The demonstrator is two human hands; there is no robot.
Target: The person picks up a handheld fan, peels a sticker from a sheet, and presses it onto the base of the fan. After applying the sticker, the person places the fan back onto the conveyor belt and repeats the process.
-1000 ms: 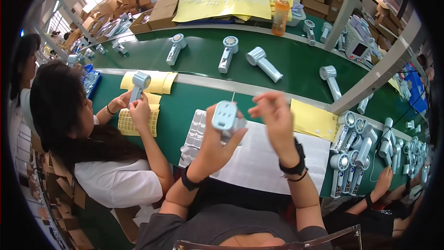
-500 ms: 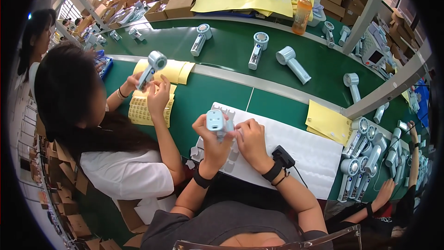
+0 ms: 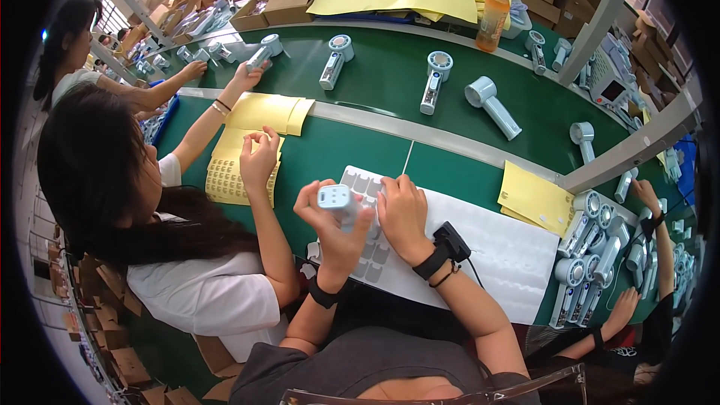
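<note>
My left hand (image 3: pixel 337 236) is wrapped round a light-blue handheld fan (image 3: pixel 335 196), held end-up so that its flat end with small holes faces me. The rest of the fan is mostly hidden by my fingers. Beside it, my right hand (image 3: pixel 403 217) rests over a white sheet (image 3: pixel 487 255), fingers bent and drawn together at a block of grey rounded stickers (image 3: pixel 361 180). Whatever its fingertips pinch is too small or covered to make out. The two hands are apart.
A co-worker on the left holds another fan (image 3: pixel 261 56) over the green conveyor (image 3: pixel 382 67), where several fans lie. Yellow sticker sheets (image 3: pixel 534 199) and a pile of fans (image 3: pixel 585 255) are at right. An orange bottle (image 3: pixel 493 19) stands behind the belt.
My right hand has left the fan and moved to the stickers. The fan in my left hand has shifted slightly left and down. Belt fans moved right; the co-worker's arm reached toward the belt.
</note>
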